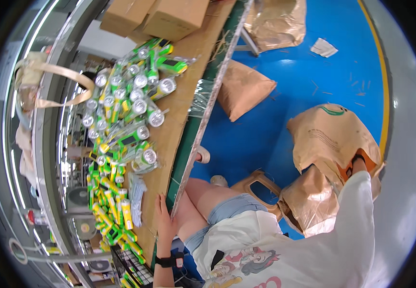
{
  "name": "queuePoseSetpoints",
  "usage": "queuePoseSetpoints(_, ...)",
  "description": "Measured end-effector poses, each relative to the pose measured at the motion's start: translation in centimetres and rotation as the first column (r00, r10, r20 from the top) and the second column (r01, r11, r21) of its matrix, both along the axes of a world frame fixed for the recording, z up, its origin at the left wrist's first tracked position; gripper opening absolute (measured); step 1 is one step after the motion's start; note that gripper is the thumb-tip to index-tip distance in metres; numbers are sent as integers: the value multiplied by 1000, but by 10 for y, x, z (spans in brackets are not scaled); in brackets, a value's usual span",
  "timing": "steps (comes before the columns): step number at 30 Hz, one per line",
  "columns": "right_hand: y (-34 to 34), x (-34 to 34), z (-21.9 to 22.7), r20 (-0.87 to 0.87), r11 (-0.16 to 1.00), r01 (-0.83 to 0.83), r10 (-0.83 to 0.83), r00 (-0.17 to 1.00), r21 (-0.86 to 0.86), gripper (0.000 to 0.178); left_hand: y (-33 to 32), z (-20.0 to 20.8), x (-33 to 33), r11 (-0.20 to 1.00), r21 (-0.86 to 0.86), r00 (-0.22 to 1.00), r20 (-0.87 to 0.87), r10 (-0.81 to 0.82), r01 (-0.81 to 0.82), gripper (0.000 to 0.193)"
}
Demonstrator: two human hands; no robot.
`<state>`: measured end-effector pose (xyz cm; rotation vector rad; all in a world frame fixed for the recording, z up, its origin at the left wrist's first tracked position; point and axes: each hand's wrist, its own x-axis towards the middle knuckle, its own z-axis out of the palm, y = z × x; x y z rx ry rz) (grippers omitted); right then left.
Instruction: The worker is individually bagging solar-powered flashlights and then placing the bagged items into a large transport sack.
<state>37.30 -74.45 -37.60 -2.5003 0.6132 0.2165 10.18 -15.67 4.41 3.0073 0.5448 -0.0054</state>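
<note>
My left hand rests on the table's front edge with its fingers stretched out, holding nothing. A dark watch-like band is on that wrist. My right arm, in a white sleeve, reaches out to the right. At its end my right hand dips into the mouth of a large brown paper sack; its fingers are hidden there. Ahead of my left hand lies a folded bluish-white stack, beside a pile of green-and-yellow cylindrical items. Farther along, similar items with silver round ends lie heaped, some in clear plastic.
Cardboard boxes stand at the table's far end. On the blue floor are a brown paper packet, another crumpled paper sack, a beige plastic stool and a white scrap. A black wire basket is near the table's lower end.
</note>
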Motion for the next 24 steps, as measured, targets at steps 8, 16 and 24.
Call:
queuePoseSetpoints(8, 9, 12, -17, -9, 999, 11, -11, 1000, 53, 24, 0, 1, 2, 999, -24, 1000, -7, 22, -22, 89)
queuePoseSetpoints(16, 13, 13, -23, -15, 997, 19, -18, 1000, 79, 22, 7, -2, -1, 999, 3, 999, -39, 36, -36, 91)
queuePoseSetpoints(24, 14, 8, -34, -23, 995, 33, -31, 999, 98, 21, 0, 0, 5, 1000, 13, 999, -38, 15, -14, 89)
